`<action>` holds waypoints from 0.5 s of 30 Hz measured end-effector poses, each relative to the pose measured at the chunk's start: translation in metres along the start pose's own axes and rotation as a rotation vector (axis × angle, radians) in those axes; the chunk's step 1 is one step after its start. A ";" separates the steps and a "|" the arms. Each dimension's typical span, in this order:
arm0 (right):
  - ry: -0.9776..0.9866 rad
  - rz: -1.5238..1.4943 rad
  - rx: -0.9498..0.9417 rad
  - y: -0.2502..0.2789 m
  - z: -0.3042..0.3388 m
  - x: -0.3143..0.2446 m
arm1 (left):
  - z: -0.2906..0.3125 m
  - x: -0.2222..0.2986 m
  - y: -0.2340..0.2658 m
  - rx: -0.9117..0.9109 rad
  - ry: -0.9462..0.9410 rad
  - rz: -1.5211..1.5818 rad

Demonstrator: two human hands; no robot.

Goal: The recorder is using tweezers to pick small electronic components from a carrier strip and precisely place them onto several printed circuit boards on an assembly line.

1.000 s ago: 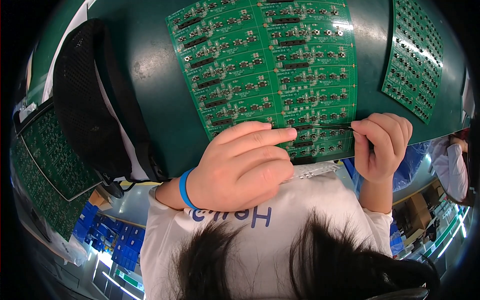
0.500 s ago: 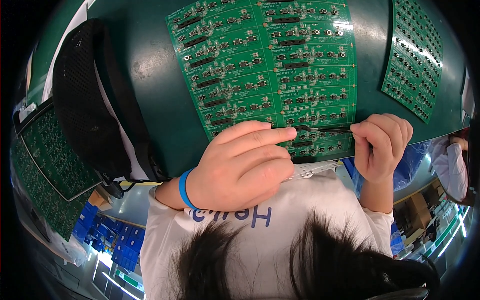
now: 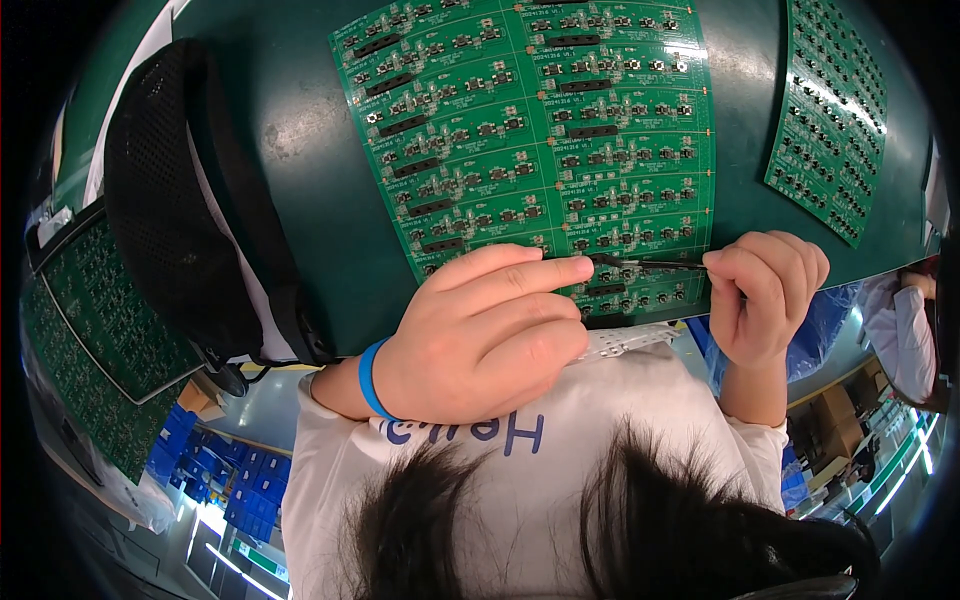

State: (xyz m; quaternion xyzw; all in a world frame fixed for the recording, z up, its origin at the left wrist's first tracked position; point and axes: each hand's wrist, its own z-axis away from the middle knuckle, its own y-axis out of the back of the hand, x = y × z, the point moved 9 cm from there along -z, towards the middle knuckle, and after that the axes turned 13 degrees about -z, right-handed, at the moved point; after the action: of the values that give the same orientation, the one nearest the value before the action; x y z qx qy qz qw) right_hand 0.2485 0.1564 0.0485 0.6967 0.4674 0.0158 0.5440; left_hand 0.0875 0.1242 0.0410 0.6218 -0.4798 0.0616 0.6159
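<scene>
A large green circuit-board panel (image 3: 470, 150) carries rows of small black parts. Across its lower left lies my left hand (image 3: 490, 330), a blue band at its wrist. The upper fingers are stretched out and the lower ones bent; the thumb is hidden. One fingertip is at the end of a small black strip-shaped part (image 3: 606, 260). My right hand (image 3: 765, 285) is closed in a pinch at the panel's lower right edge. Between its fingertips is a thin dark piece with a pale tip (image 3: 665, 265), reaching left to the black part. Its exact kind is unclear.
A second green panel (image 3: 828, 120) lies at the right on the dark green tabletop (image 3: 310, 130). A black mesh bag-like item (image 3: 155, 190) stands at the left. More green boards (image 3: 100, 320) are beyond it. Blue boxes (image 3: 255, 490) stand below the table.
My right hand has shifted slightly right and down, with the thin dark piece. The black part's end near my left fingertip looks a little more tilted. The left hand stays in place.
</scene>
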 end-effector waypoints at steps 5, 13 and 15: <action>-0.015 0.020 0.002 0.003 0.001 0.001 | -0.001 0.000 0.000 -0.005 0.003 0.018; -0.020 0.013 -0.002 0.002 0.001 0.001 | 0.000 -0.001 0.000 -0.023 0.007 0.015; -0.022 0.013 0.003 0.002 0.000 0.002 | 0.000 -0.001 0.000 -0.027 0.007 0.022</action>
State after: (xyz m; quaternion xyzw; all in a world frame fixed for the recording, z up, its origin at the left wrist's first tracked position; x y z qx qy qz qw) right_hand 0.2510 0.1572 0.0494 0.7007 0.4568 0.0111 0.5479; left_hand 0.0874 0.1244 0.0402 0.6081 -0.4851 0.0641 0.6251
